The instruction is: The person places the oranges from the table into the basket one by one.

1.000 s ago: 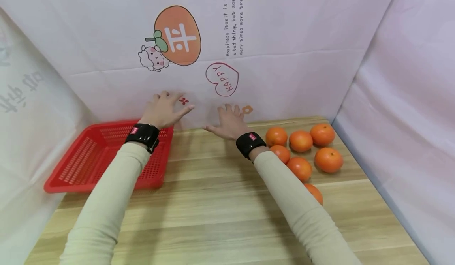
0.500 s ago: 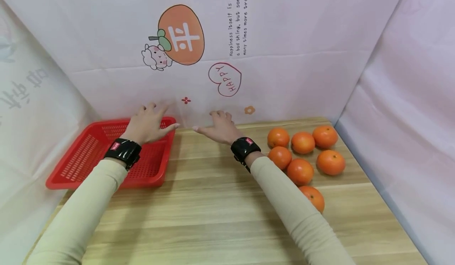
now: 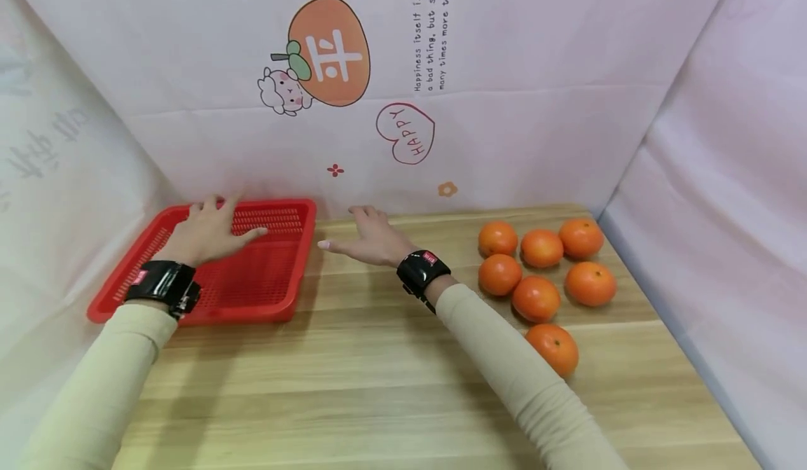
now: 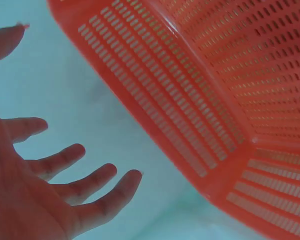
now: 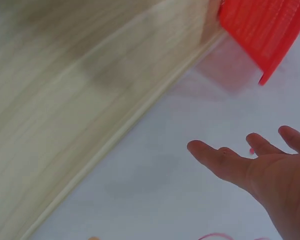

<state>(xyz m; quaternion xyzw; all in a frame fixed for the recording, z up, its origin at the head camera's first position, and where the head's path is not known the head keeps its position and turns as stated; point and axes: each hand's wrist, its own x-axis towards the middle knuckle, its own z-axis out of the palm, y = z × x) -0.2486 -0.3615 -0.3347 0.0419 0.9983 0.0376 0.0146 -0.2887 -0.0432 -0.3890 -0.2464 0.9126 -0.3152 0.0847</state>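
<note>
Hovering empty, the left hand [image 3: 203,237] is spread over the red basket [image 3: 246,314], the right hand [image 3: 376,239] spread beside it.

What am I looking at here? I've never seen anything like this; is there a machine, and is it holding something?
No machine is handling things here: these are a person's two bare hands. The large picture comes from a camera on the person's head, looking forward and down. The two smaller ones come from cameras worn on the left and right wrists, each showing its own hand.

On the wooden table are a red basket at the left and seven orange fruits at the right. The left hand is by the basket; the right hand is between basket and fruits. Both have their fingers spread and hold nothing.
</note>
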